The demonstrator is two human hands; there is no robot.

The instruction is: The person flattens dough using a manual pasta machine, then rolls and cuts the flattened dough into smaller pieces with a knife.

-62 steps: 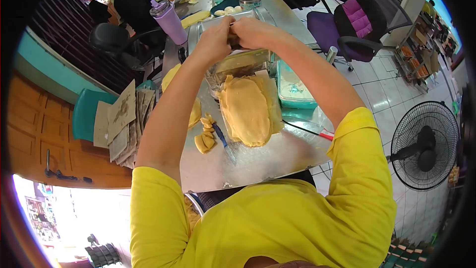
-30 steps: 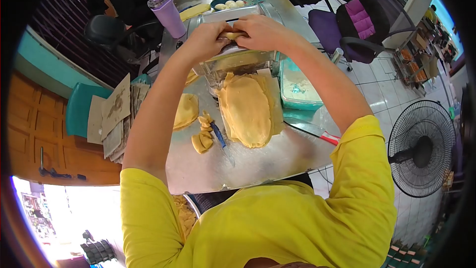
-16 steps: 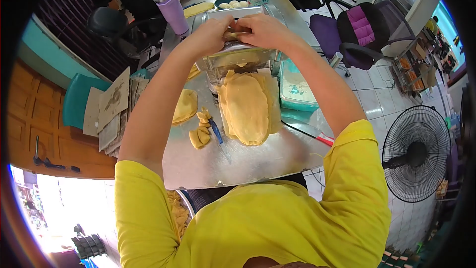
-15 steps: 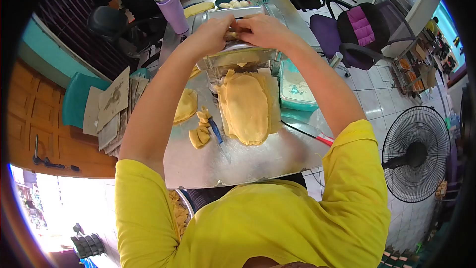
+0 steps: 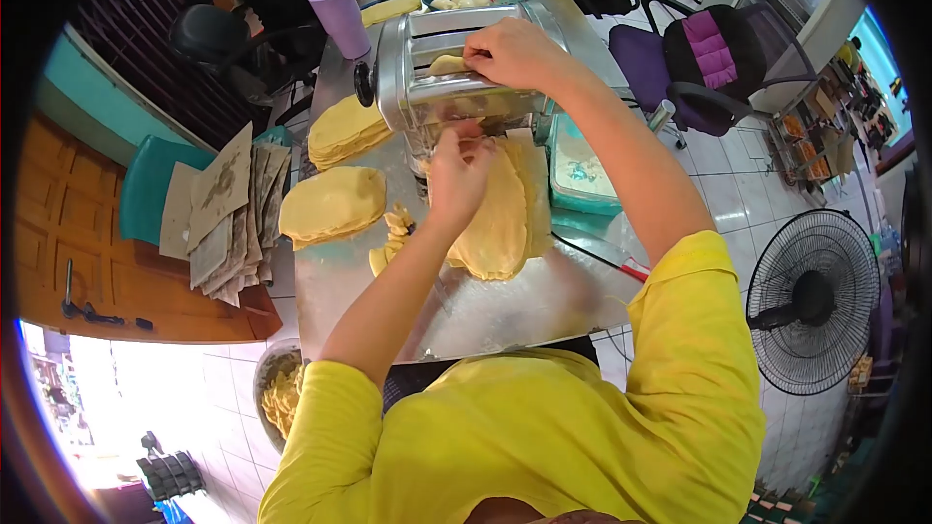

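Stretching away toward 12 o'clock before the person, a metal table (image 5: 573,296) carries a silver roller machine (image 5: 437,92) straight ahead, its rollers lying along a 9-to-3 line. On the machine's 6 o'clock side lies a large stack of dough sheets (image 5: 500,223), its long axis running roughly 12 to 6, the rounded end pointing toward the person. At 8 o'clock from the machine sits a smaller dough pile (image 5: 332,206), its long axis close to 9-to-3; just beyond it, nearer 9 o'clock, a second dough pile (image 5: 342,136) slants from 8 to 2. A teal tub (image 5: 587,173) holding something white stands at 4 o'clock from the machine, just beside the large stack.

The person's right hand (image 5: 515,53) comes over the machine from 4 o'clock, fingers and thumb bent and closed on one end of a dough piece (image 5: 448,65). The left hand (image 5: 460,175) reaches toward 12 o'clock at the machine's front, above the large stack; its fingers are curled, and whether they grip anything cannot be told. Smaller than either hand, the dough piece lies on top of the machine among the rollers, its visible part lengthwise near 9-to-3, the free end pointing to 9 o'clock
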